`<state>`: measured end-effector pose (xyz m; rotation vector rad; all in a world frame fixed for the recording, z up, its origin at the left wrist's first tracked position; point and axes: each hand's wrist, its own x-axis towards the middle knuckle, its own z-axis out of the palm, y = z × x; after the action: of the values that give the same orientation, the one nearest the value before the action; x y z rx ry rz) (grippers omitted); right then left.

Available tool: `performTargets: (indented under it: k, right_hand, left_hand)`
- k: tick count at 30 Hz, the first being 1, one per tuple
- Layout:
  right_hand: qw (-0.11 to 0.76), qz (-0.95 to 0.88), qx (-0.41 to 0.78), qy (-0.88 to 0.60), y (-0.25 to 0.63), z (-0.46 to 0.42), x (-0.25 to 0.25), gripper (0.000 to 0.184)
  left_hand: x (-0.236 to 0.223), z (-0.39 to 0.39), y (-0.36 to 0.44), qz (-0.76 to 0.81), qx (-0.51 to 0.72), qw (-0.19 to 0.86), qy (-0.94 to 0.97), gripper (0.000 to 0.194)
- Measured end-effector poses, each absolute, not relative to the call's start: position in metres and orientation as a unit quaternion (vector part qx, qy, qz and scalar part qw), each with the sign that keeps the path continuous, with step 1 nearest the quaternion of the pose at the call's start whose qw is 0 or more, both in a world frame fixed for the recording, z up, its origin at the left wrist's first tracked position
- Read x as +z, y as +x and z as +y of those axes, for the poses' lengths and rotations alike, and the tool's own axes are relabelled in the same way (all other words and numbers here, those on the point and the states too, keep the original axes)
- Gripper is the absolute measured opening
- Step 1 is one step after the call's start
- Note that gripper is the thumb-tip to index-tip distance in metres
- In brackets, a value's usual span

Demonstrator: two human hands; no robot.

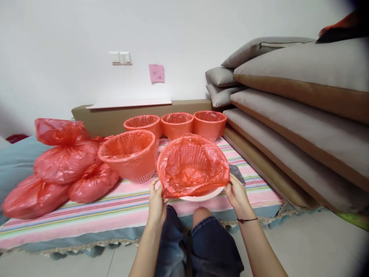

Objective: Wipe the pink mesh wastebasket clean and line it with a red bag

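Note:
I hold a basket (201,197) lined with a red plastic bag (192,165), tilted so its opening faces me. My left hand (157,200) grips the bag edge and rim on the left. My right hand (236,192) grips the rim on the right. The bag is pulled over the rim all round. An orange mesh basket (129,154) lies tilted just left of it on the striped cloth (115,207).
Three orange mesh baskets (176,124) stand in a row at the back. Several tied red bags (65,161) are piled at the left. Stacked grey cushions (302,115) fill the right side. My knees (201,227) are below the held basket, over a tiled floor.

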<state>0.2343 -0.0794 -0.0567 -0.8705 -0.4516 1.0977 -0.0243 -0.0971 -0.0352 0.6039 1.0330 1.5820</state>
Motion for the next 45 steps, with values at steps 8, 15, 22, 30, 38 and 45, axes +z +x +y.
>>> performTargets:
  k: [8,15,22,30,38,45]
  right_hand:
    - [0.716,-0.211,0.551,-0.374,0.231,-0.079,-0.057,0.029]
    - [0.733,-0.187,0.522,-0.394,0.239,-0.073,-0.066,0.020]
    - [0.696,-0.194,0.564,-0.399,0.237,-0.071,-0.078,0.020]
    - [0.704,-0.209,0.518,-0.438,0.226,-0.075,-0.068,0.038]
    - [0.712,-0.185,0.491,-0.466,0.225,-0.072,-0.089,0.037]
    - [0.732,-0.210,0.519,-0.388,0.242,-0.065,-0.078,0.027]
  left_hand:
    - [-0.049,-0.076,-0.032,0.488,0.682,0.416,0.350,0.037]
    - [-0.046,-0.074,-0.025,0.377,0.705,0.555,0.229,0.033]
    - [-0.051,-0.072,-0.027,0.305,0.720,0.592,0.193,0.044]
    - [-0.045,-0.074,-0.020,0.338,0.718,0.539,0.281,0.058]
    - [-0.066,-0.065,-0.022,0.391,0.715,0.519,0.258,0.054]
    - [-0.045,-0.042,-0.042,0.392,0.722,0.516,0.246,0.044]
